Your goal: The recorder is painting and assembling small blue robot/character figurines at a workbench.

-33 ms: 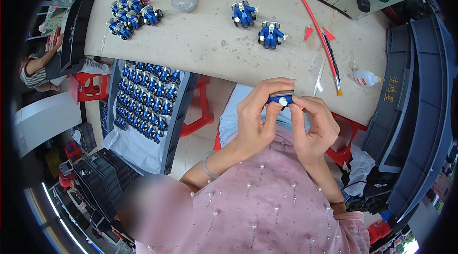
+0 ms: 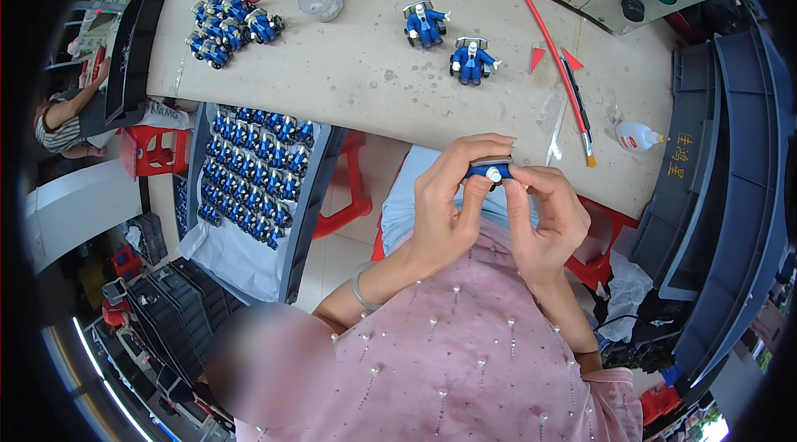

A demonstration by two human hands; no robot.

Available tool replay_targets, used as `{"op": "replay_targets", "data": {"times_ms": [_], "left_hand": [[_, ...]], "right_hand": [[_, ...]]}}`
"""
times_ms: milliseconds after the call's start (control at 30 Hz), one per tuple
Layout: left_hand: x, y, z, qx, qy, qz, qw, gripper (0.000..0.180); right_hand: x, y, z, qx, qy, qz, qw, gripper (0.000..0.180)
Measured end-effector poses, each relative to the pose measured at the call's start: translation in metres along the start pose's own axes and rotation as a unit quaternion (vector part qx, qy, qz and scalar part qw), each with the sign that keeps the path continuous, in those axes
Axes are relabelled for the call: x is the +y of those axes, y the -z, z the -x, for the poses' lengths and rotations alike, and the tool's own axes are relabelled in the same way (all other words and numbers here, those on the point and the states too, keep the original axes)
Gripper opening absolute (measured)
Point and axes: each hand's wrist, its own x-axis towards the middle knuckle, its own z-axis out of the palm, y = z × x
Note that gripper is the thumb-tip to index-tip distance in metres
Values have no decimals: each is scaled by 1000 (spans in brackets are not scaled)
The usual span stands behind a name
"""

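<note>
A: Where's the toy (image 2: 488, 170)?
B: Above the lap, just off the table (image 2: 349, 77) edge, pinched between both hands. Left hand (image 2: 444, 210) has fingers curled over its top and thumb underneath. Right hand (image 2: 544, 222) is closed on its right end, thumb by the white knob.

A: Look?
B: Small, blue, with a white round part facing the camera. Mostly hidden by fingers.

A: Around?
B: 2 finished blue figures (image 2: 448, 39) standing on the table, a cluster (image 2: 231, 23) of more at the far left, a clear cup (image 2: 320, 0), a red stick (image 2: 552, 48), a brush (image 2: 579, 114), a glue bottle (image 2: 638, 136). A tray (image 2: 311, 210) full of blue figures sits at the left. Nothing blocks the hands.
</note>
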Motion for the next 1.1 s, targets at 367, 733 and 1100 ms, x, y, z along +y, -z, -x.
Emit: {"op": "replay_targets", "data": {"times_ms": [367, 733, 1100], "left_hand": [[6, 3, -2, -10, 183, 198, 963, 27], [6, 3, -5, 4, 170, 185, 968, 29], [-5, 1, -7, 34, 27, 67, 997, 32]], "right_hand": [[2, 9, -4, -23, -82, -16, 996, 18], [7, 9, -6, -22, -88, -21, 996, 12], [7, 9, -4, -19, -107, -12, 994, 13]]}}
